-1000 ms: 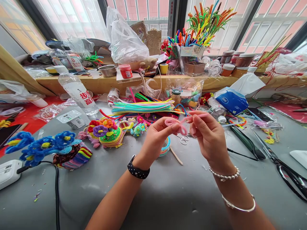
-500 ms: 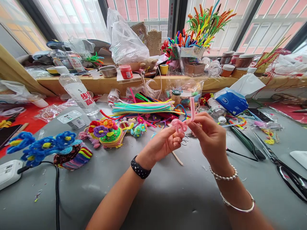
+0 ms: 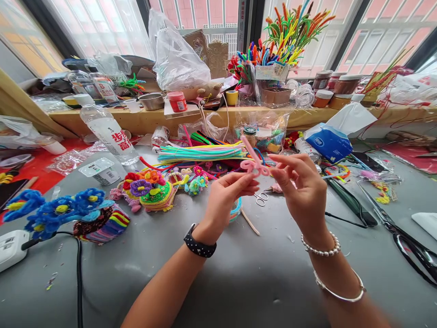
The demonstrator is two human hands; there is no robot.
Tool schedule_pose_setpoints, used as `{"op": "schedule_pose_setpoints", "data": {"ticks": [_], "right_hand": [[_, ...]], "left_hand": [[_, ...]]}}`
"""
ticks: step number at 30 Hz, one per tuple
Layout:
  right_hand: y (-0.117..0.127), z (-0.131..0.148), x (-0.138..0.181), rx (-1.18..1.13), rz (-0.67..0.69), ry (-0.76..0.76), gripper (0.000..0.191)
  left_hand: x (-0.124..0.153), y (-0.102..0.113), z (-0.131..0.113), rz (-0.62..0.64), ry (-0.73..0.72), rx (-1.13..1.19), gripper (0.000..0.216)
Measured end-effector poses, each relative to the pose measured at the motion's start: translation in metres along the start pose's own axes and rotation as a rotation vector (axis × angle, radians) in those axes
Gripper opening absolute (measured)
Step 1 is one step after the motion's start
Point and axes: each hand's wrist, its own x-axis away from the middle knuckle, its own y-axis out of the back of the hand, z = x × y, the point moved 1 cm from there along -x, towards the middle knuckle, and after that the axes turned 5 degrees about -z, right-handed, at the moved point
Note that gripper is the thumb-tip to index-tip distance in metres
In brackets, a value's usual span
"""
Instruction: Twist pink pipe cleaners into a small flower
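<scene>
Above the table, a pink pipe cleaner (image 3: pixel 251 149) is bent into small loops, with one straight end sticking up and to the left. My left hand (image 3: pixel 227 200) pinches the looped part from the left between thumb and fingers. On the other side, my right hand (image 3: pixel 300 187) has its thumb and fingertips at the right loop, the index finger lifted a little. Behind and below the hands lie small scissors (image 3: pixel 261 199), a beige stick (image 3: pixel 250 222) and a light-blue ring-shaped thing (image 3: pixel 235 209) partly covered by my left hand.
A bundle of pipe cleaners (image 3: pixel 205 153) lies behind the hands. To the left are fuzzy flower pieces (image 3: pixel 150 189), a blue-flowered cake (image 3: pixel 102 223) and a water bottle (image 3: pixel 109 132). Large black scissors (image 3: pixel 406 241) and a blue tissue pack (image 3: pixel 329 142) are at the right.
The pink pipe cleaner has turned, so its straight end now leans left instead of standing upright at the right. Its loops are spread wider. My hands have moved slightly apart.
</scene>
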Motion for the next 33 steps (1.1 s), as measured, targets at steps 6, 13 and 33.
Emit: {"op": "schedule_pose_setpoints", "data": {"ticks": [6, 13, 33], "right_hand": [[-0.005, -0.006, 0.002, -0.092, -0.008, -0.152, 0.012], [-0.011, -0.005, 0.005, -0.250, 0.037, -0.262, 0.012], [-0.005, -0.011, 0.000, -0.384, 0.437, -0.548, 0.031]], "left_hand": [[0.003, -0.005, 0.006, -0.141, -0.124, 0.119, 0.014], [0.006, -0.006, 0.009, -0.075, -0.153, 0.001, 0.016], [0.007, 0.024, -0.008, -0.161, -0.719, -0.664, 0.017]]}}
